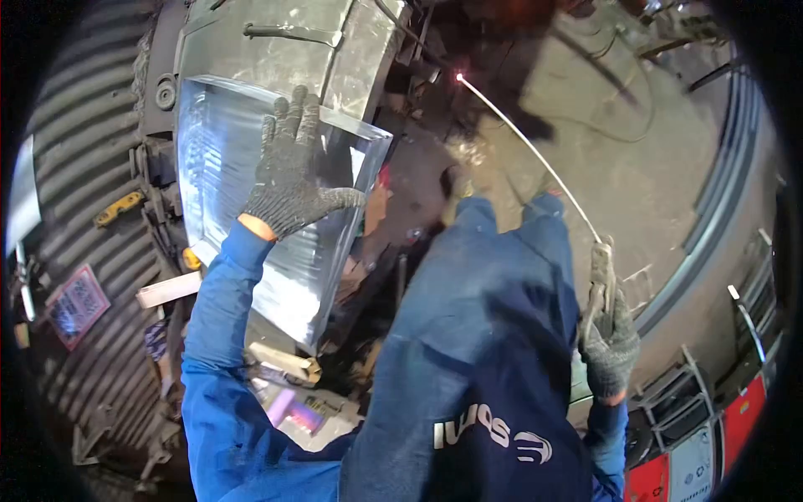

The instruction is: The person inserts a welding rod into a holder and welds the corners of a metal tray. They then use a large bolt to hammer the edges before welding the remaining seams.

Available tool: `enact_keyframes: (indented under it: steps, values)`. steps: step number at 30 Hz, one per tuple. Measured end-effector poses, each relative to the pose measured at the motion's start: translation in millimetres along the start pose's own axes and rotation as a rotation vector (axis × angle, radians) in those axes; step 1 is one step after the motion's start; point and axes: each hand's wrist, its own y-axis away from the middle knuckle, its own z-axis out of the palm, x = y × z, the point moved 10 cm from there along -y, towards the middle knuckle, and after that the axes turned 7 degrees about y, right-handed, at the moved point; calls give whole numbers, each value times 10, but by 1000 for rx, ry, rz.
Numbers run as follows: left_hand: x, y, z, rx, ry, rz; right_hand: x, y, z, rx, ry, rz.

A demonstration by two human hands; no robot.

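Note:
My left hand (293,167), in a dark knit glove, lies flat with fingers spread on a shiny sheet-metal tray (219,167) with raised edges, which leans against a larger metal box (276,42). My right hand (608,339), also gloved, grips an electrode holder (600,276). A long thin welding rod (527,142) runs from it up and left, and its tip (459,77) glows with a small spark. Both sleeves and my trousers (485,335) are blue.
A corrugated metal wall (92,192) with a pinned card stands at the left. Metal offcuts and scraps (293,368) lie on the dark floor below the tray. Concrete floor with cables (619,125) stretches at upper right. Red and white boards (694,460) sit at lower right.

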Motion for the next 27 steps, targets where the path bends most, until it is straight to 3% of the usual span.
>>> enact_keyframes:
  steps: [3, 7, 18, 27]
  values:
    - [32, -34, 18, -41, -24, 32, 140, -28, 117, -118, -163, -138]
    - [42, -87, 41, -96, 18, -50, 177, -69, 339, -250, -88, -155]
    - [28, -146, 68, -94, 63, -43, 237, -51, 613, -508, -72, -193]
    - [43, -160, 61, -61, 72, -24, 76, -106, 626, -415, -9, -257]
